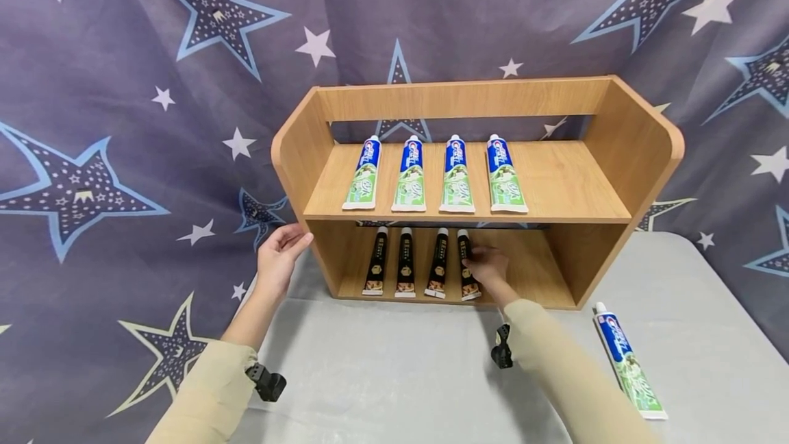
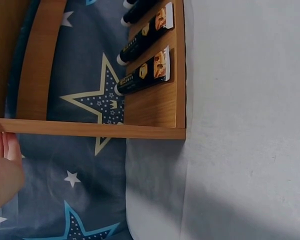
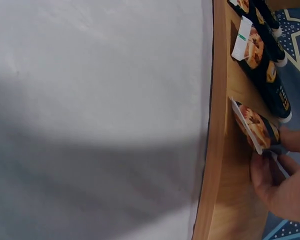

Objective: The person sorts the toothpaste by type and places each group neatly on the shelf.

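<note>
My right hand pinches the rightmost black toothpaste tube on the lower board of a wooden shelf. In the right wrist view, the fingers and thumb of the right hand hold that tube by its sides, its flat end towards the front edge. Several similar black tubes lie to its left, among them a slightly slanted one. My left hand rests against the outside of the shelf's left side panel; the left wrist view shows its fairly straight fingers there.
Several blue-and-green toothpaste tubes lie in a row on the upper board. Another blue-and-green tube lies on the grey-covered table, right of the shelf. A star-patterned curtain hangs behind.
</note>
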The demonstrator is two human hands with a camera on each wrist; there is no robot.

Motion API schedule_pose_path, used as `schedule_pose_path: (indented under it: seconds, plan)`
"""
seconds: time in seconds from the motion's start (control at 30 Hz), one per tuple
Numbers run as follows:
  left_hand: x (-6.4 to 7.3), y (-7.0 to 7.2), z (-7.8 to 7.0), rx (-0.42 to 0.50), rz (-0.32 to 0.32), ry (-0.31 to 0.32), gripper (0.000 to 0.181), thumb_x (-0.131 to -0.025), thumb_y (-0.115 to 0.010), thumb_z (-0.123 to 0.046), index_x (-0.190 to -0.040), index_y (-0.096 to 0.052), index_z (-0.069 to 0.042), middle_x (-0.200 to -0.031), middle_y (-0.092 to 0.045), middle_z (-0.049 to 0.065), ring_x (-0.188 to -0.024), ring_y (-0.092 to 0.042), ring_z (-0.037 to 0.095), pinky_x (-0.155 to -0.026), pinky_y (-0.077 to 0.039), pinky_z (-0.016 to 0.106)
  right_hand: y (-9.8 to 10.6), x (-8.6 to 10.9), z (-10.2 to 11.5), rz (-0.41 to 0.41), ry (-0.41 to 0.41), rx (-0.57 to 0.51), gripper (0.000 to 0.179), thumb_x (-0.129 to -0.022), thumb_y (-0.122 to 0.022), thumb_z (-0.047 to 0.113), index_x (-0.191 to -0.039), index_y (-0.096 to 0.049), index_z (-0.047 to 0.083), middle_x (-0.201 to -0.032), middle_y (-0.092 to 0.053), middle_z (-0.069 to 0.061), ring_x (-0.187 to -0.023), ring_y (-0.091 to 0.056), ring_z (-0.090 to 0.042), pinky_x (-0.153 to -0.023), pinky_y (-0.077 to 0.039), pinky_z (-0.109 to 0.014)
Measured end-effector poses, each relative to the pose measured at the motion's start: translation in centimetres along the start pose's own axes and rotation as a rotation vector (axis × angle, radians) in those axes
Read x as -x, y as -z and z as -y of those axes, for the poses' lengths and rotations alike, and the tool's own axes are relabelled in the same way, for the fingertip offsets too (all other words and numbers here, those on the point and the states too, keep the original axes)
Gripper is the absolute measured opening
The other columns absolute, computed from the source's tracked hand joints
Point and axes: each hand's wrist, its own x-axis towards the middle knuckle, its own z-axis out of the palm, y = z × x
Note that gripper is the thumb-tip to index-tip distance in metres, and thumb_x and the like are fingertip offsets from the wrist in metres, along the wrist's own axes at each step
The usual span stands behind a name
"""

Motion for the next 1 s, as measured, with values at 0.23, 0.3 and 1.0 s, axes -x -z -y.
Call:
schedule_pose_path:
  seconds: [0.23,0.3,1.0]
  plan:
    - [0.1,-0.2,0.0,0.0,-0.003,-0.007,0.019,-0.086,-0.066,0.004,-0.097,-0.06,-0.01,-0.083,-0.065,-0.016,-0.084,-0.064,-0.003,-0.079,-0.054,0.011,0.5,0.3,0.3,0.027,-0.019,0.035,0.032,-0.085,-0.069,0.018,-0.109,-0.068,-0.003,-0.111,-0.07,-0.018,-0.112,-0.06,-0.039,-0.104,-0.044,-0.048]
    - [0.1,-0.3,-0.1,0.003,-0.006,-0.009,0.019,-0.086,-0.066,0.004,-0.096,-0.06,-0.011,-0.083,-0.065,-0.016,-0.084,-0.064,-0.003,-0.079,-0.054,0.011,0.6,0.3,0.0,0.023,-0.012,0.03,0.032,-0.085,-0.068,0.019,-0.109,-0.067,-0.002,-0.11,-0.07,-0.018,-0.11,-0.06,-0.039,-0.103,-0.044,-0.048]
    - [0.2,0.1,0.0,0.025,0.001,0.01,0.02,-0.086,-0.067,0.001,-0.091,-0.061,-0.017,-0.083,-0.065,-0.016,-0.085,-0.063,-0.003,-0.08,-0.054,0.011,6.9,3.9,-2.9,0.125,-0.055,-0.104,0.04,-0.084,-0.07,0.018,-0.117,-0.063,-0.003,-0.105,-0.071,-0.021,-0.08,-0.07,-0.027,-0.064,-0.052,-0.022]
